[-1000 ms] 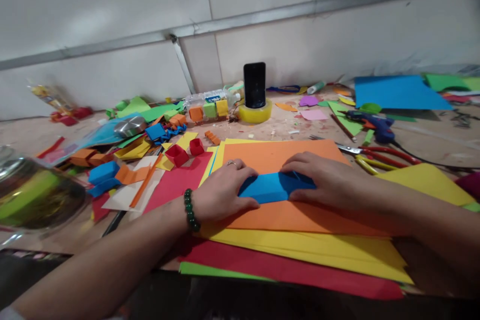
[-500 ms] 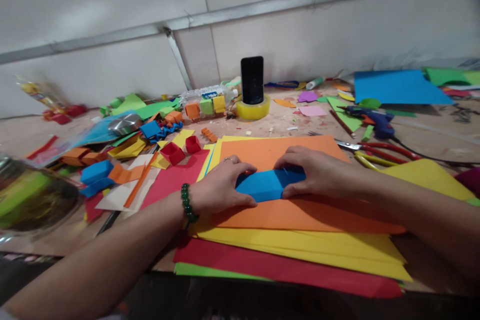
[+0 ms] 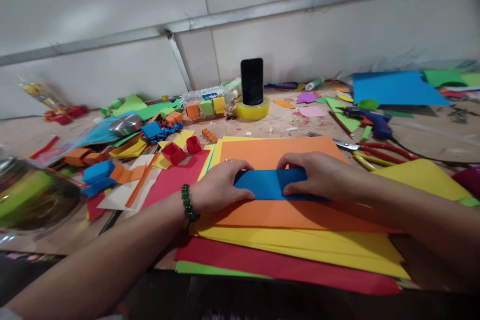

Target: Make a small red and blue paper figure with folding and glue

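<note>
A blue folded paper strip (image 3: 269,184) lies level over the orange sheet (image 3: 300,215), which tops a stack of coloured sheets. My left hand (image 3: 221,186) grips the strip's left end between thumb and fingers; a green bead bracelet circles that wrist. At the right part of the strip, my right hand (image 3: 318,176) pinches it with thumb below and fingers above. Some blue paper shows beneath the right thumb. Yellow sheets (image 3: 300,244) and a red sheet (image 3: 285,265) stick out at the stack's front.
Scissors (image 3: 382,152) and a glue gun (image 3: 375,121) lie at the right. A phone (image 3: 252,81) stands in a yellow tape roll (image 3: 253,110) behind the stack. Small folded paper pieces (image 3: 173,153) and a glass jar (image 3: 33,195) are at the left.
The blue strip now looks flatter and straighter, its bent facets no longer showing. My right hand has shifted slightly right and down with it.
</note>
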`<state>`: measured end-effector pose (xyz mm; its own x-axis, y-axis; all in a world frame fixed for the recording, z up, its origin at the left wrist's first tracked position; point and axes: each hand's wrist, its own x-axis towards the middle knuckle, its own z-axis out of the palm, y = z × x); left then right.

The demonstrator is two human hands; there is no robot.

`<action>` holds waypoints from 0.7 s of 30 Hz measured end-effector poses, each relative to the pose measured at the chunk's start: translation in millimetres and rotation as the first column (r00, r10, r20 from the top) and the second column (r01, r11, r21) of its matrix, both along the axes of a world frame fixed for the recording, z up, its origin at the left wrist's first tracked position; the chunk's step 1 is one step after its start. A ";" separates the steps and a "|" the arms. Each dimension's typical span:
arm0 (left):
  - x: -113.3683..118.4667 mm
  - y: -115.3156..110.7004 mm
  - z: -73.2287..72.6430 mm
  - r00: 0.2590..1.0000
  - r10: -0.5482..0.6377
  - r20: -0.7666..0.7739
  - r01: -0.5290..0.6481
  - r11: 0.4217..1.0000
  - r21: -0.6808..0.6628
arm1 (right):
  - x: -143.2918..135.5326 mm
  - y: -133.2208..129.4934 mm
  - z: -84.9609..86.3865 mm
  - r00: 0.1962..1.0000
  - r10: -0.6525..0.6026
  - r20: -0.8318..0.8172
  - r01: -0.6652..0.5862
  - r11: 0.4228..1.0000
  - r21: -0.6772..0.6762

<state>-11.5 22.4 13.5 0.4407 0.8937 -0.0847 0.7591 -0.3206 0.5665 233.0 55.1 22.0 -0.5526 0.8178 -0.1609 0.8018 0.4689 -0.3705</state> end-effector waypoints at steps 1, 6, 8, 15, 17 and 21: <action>-0.3 0.7 -0.7 1.000 -0.009 0.009 0.009 1.000 0.004 | 0.2 0.0 -0.2 1.000 0.002 -0.009 -0.002 1.000 -0.002; 0.6 5.2 -4.5 1.000 0.009 0.000 -0.009 0.999 0.043 | -1.1 2.5 -1.7 0.999 0.011 -0.041 -0.013 0.999 -0.042; 1.8 7.1 -4.7 1.000 0.015 -0.019 -0.015 1.000 0.016 | -2.3 4.2 -1.5 1.000 -0.003 -0.027 0.002 0.999 -0.053; 3.5 11.7 -0.6 0.999 -0.014 -0.045 0.012 0.998 -0.060 | -4.3 4.8 1.5 0.999 0.004 0.045 -0.001 0.999 -0.050; 3.6 12.4 0.0 0.999 -0.025 -0.041 0.022 0.997 -0.071 | -4.5 4.2 1.7 0.999 0.006 0.049 -0.004 0.999 -0.049; 4.1 14.5 0.4 1.000 -0.019 -0.023 0.016 0.995 -0.096 | -4.4 6.1 -1.4 1.000 -0.002 0.013 0.003 0.998 -0.056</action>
<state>-7.3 37.0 13.9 0.4531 0.8731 -0.1801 0.7674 -0.2792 0.5772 228.6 61.2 20.6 -0.5479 0.8087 -0.2140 0.8080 0.4454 -0.3856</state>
